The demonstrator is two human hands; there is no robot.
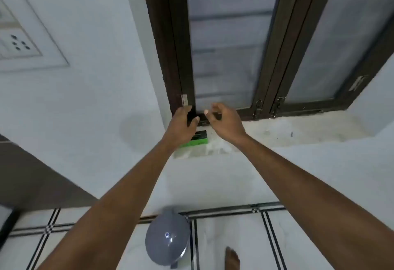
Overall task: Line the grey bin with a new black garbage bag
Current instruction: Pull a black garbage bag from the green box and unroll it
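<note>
**Both hands up at the window sill on a black roll; bin on the floor below**

- Left hand (pixel 183 120): fingers and thumb curled round a dark, black item (pixel 191 116), likely the garbage bag roll. Blurred, can't confirm it.
- Right hand (pixel 221 118): just beside the left, fingers curled, thumb and forefinger pinching at the same black item's right end. Contact partly hidden by the dark frame behind.
- Green-and-black box (pixel 197 138) lies on the sill right under the hands, partly covered by the left wrist.
- Grey bin (pixel 167 240): well below the hands, on the floor against the wall, domed lid on, between the two forearms in view.
- Sill (pixel 277 133): rough white ledge, stained.
- Window (pixel 230 46): dark brown frame, frosted panes, latches at the bottom.
- White wall with a switch/socket plate (pixel 19 44) at left.
- Floor (pixel 230 237): white tiles with black stripe borders. A bare foot (pixel 232 258) shows right of the bin.
</note>
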